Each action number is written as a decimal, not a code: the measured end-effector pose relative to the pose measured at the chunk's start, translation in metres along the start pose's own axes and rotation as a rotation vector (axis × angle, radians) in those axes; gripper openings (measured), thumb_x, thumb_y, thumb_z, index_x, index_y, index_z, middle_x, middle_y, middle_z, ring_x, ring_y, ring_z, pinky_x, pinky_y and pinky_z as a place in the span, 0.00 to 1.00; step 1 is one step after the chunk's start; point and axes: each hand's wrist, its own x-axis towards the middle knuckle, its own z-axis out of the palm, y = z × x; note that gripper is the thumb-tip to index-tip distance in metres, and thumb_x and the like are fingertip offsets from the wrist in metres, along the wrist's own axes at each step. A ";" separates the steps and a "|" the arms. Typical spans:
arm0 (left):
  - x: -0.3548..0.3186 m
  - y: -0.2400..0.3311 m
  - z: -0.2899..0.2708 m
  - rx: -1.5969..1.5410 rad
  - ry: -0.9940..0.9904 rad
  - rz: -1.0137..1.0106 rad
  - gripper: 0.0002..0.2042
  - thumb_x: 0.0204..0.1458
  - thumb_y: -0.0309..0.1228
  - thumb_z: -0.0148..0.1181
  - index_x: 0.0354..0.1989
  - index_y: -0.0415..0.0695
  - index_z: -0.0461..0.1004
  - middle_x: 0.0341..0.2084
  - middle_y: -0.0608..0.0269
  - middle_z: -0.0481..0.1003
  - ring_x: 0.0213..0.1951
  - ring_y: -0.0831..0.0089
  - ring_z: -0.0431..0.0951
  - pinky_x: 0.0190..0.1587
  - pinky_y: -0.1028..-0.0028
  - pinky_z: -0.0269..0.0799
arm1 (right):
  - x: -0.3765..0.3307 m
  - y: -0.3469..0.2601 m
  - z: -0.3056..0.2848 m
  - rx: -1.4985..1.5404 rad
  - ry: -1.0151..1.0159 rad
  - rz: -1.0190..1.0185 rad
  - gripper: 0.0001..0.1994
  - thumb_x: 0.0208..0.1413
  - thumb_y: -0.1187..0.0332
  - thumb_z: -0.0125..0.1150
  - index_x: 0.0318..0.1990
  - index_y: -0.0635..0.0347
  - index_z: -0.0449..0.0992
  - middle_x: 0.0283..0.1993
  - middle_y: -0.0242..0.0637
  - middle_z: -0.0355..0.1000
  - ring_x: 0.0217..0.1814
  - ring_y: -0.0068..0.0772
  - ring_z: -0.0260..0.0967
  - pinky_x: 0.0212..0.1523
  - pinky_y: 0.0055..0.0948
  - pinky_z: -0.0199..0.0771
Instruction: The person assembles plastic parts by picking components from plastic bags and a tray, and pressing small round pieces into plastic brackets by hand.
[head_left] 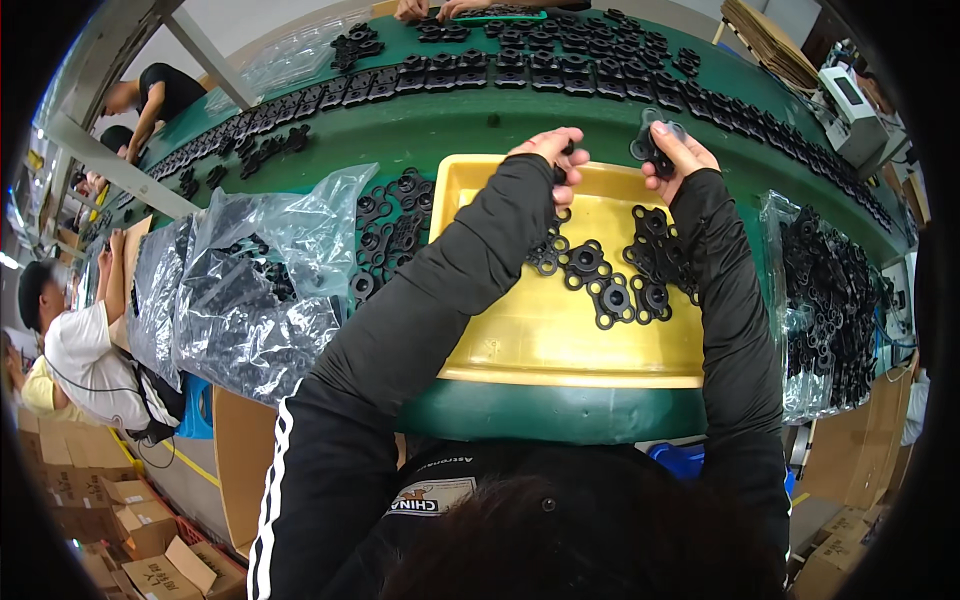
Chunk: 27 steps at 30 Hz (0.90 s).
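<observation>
Over the far edge of a yellow tray point(530, 345), my right hand point(688, 158) grips a dark multi-lobed plastic part point(644, 148) between thumb and fingers. My left hand point(550, 148), at the same height to its left, is closed around a small black piece point(569, 149), partly hidden by the fingers. The hands are apart. Inside the tray lie several black plastic parts point(614, 297) with round rings at their ends and a raised hub; my right forearm covers some of them.
Left of the tray are loose black parts point(395, 215) and a clear plastic bag point(260, 300) of them; another filled bag point(825, 300) stands right. Beyond runs a green conveyor point(440, 135) with rows of black parts point(540, 75). People work at the left and far side; cartons point(165, 570) sit lower left.
</observation>
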 end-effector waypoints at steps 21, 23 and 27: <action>-0.005 -0.002 -0.002 -0.174 -0.123 0.130 0.16 0.49 0.28 0.49 0.47 0.41 0.61 0.24 0.64 0.71 0.13 0.85 0.60 0.11 0.87 0.52 | -0.004 0.020 0.011 -0.217 -0.355 -0.063 0.18 0.44 0.65 0.59 0.40 0.67 0.64 0.27 0.39 0.68 0.16 0.20 0.62 0.14 0.12 0.63; -0.008 -0.002 0.002 -0.182 -0.114 0.136 0.15 0.49 0.28 0.49 0.46 0.40 0.62 0.23 0.64 0.71 0.12 0.85 0.60 0.11 0.87 0.52 | -0.003 0.021 0.011 -0.219 -0.365 -0.070 0.18 0.44 0.65 0.59 0.40 0.67 0.64 0.27 0.39 0.68 0.17 0.20 0.62 0.14 0.12 0.63; -0.013 0.000 0.018 0.448 0.121 0.368 0.11 0.47 0.28 0.51 0.39 0.40 0.68 0.22 0.66 0.71 0.14 0.85 0.63 0.13 0.88 0.56 | -0.002 0.018 0.007 -0.162 -0.379 -0.019 0.13 0.49 0.70 0.53 0.40 0.67 0.64 0.27 0.38 0.66 0.17 0.20 0.62 0.14 0.12 0.63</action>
